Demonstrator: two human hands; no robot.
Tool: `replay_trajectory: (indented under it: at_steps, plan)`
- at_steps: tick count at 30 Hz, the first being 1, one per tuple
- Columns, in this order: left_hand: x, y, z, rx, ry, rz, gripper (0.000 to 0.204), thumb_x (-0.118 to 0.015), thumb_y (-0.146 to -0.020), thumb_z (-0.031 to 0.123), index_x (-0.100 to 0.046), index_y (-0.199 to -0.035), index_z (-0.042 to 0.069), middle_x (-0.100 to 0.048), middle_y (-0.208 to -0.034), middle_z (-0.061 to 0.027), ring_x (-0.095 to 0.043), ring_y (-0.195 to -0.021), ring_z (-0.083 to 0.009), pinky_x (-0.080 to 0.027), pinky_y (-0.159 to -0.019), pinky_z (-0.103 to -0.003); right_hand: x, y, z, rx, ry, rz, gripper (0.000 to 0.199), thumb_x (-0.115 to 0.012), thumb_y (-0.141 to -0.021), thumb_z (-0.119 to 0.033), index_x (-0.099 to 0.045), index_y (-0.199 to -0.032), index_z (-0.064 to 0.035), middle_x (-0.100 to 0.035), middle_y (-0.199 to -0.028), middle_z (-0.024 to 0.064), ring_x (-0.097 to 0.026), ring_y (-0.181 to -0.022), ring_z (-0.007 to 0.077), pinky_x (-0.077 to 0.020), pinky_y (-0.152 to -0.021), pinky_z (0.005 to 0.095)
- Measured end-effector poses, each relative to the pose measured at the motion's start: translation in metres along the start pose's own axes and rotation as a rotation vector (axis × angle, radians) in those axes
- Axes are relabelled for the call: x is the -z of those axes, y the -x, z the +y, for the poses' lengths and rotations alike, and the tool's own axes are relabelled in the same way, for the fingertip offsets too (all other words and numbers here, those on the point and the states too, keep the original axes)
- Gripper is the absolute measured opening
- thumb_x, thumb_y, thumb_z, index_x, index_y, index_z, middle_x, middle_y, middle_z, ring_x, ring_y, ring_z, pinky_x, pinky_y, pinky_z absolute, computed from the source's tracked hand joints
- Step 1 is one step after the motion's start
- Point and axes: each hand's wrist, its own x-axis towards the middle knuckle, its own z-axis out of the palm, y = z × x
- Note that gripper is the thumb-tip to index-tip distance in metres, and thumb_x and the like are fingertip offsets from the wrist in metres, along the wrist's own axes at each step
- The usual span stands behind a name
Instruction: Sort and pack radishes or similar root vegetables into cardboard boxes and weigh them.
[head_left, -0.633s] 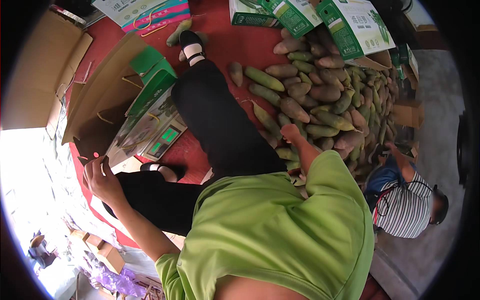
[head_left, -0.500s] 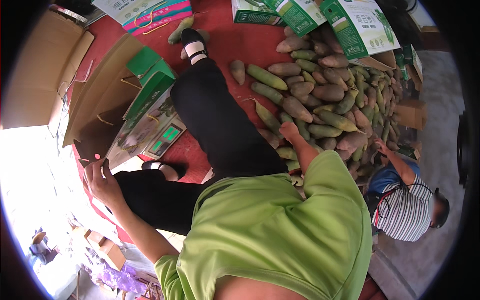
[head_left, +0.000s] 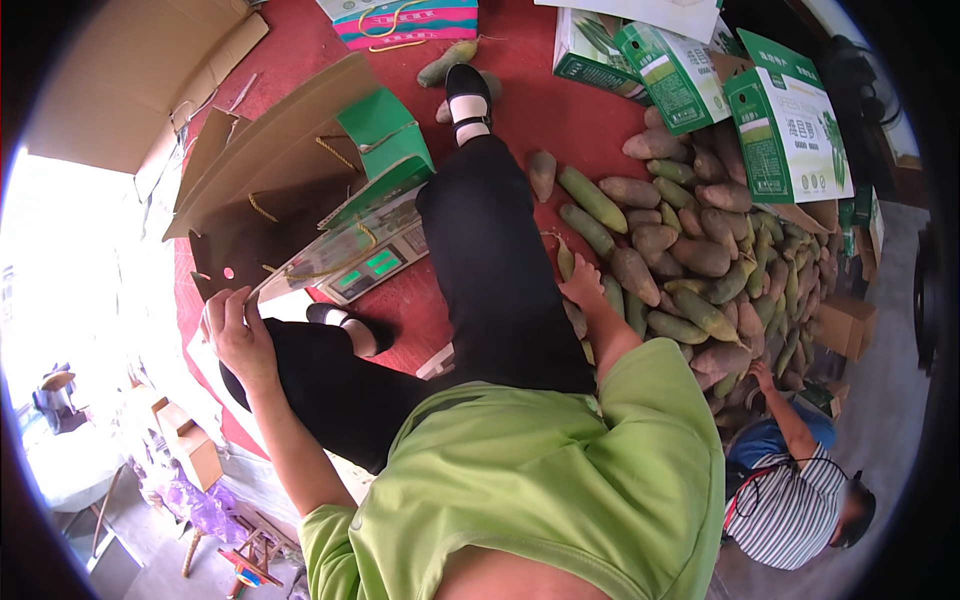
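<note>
Head view: your left hand (head_left: 238, 335) grips the edge of the brown cardboard box (head_left: 265, 215), fingers curled shut on it, beside the weighing scale (head_left: 375, 262). Your right hand (head_left: 583, 284) rests among the piled tubers (head_left: 690, 260), fingers hidden; grip cannot be told. Green cartons (head_left: 785, 125) stand beyond.
</note>
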Motion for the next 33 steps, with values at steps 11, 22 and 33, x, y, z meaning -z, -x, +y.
replay_trajectory:
  at_steps: [11,22,33]
  plan:
    - [0.005,-0.008,0.008,-0.002,0.049,0.016,0.016,-0.068,-0.074,0.002,-0.066,-0.089,0.008,-0.059,-0.089,-0.0059,-0.058,-0.087,-0.0257,-0.043,-0.082,-0.038,-0.035,-0.032,0.010,0.051,0.104,0.034,0.044,-0.064,-0.084,-0.032,-0.047,-0.121,-0.0145,-0.053,-0.126,0.0089,-0.050,-0.121,0.0303,-0.0448,-0.093,0.0495]
    - [0.006,-0.008,0.003,-0.045,0.099,0.005,0.011,-0.067,-0.076,0.004,-0.064,-0.086,0.008,-0.066,-0.086,-0.0042,-0.064,-0.086,-0.0239,-0.046,-0.085,-0.037,-0.012,-0.030,0.031,0.206,0.044,0.173,0.066,-0.078,-0.071,-0.021,-0.047,-0.129,-0.0110,-0.057,-0.119,0.0134,-0.053,-0.116,0.0321,-0.0462,-0.093,0.0457]
    - [0.006,-0.006,0.001,-0.046,0.090,0.052,0.010,-0.066,-0.077,0.004,-0.064,-0.085,0.009,-0.067,-0.085,-0.0033,-0.064,-0.082,-0.0233,-0.048,-0.079,-0.035,0.241,0.063,-0.136,1.018,-1.027,0.406,0.054,-0.067,-0.079,0.001,-0.047,-0.129,0.0026,-0.060,-0.117,0.0091,-0.057,-0.108,0.0182,-0.0454,-0.093,0.0313]
